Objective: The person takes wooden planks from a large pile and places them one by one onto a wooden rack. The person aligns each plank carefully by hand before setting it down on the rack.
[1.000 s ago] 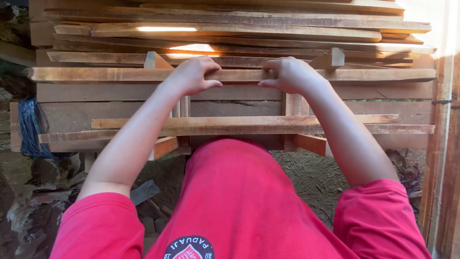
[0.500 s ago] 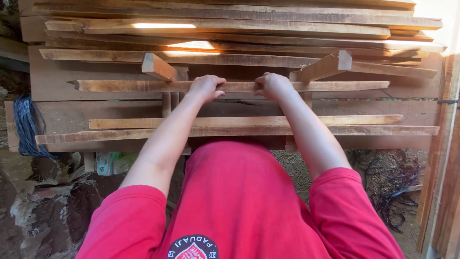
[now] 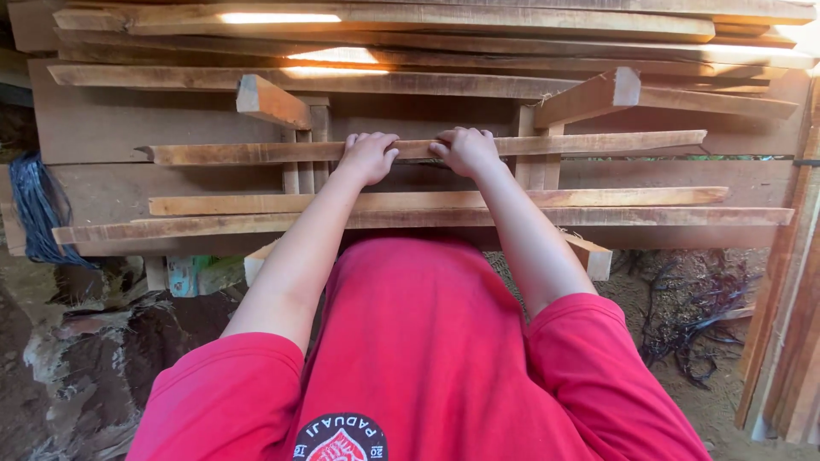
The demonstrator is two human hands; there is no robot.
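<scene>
A long thin wooden plank (image 3: 598,143) runs left to right in front of a stack of boards. My left hand (image 3: 368,156) grips it near the middle, fingers curled over its top edge. My right hand (image 3: 465,150) holds the same plank just to the right, a short gap between the two. Both arms reach forward over my red shirt (image 3: 410,358). Below the held plank lie two more long planks (image 3: 530,201), resting across short wooden spacers (image 3: 272,101).
Wide boards (image 3: 461,21) are stacked high at the back. A blue rope bundle (image 3: 38,205) hangs at the left. Upright timbers (image 3: 790,290) stand at the right edge. Dirt, rubble and dark roots (image 3: 683,333) cover the ground.
Both hands and the gripped plank sit lower against the stack than before, nearer the planks below. The view has also tilted, showing more of the stack's upper boards.
</scene>
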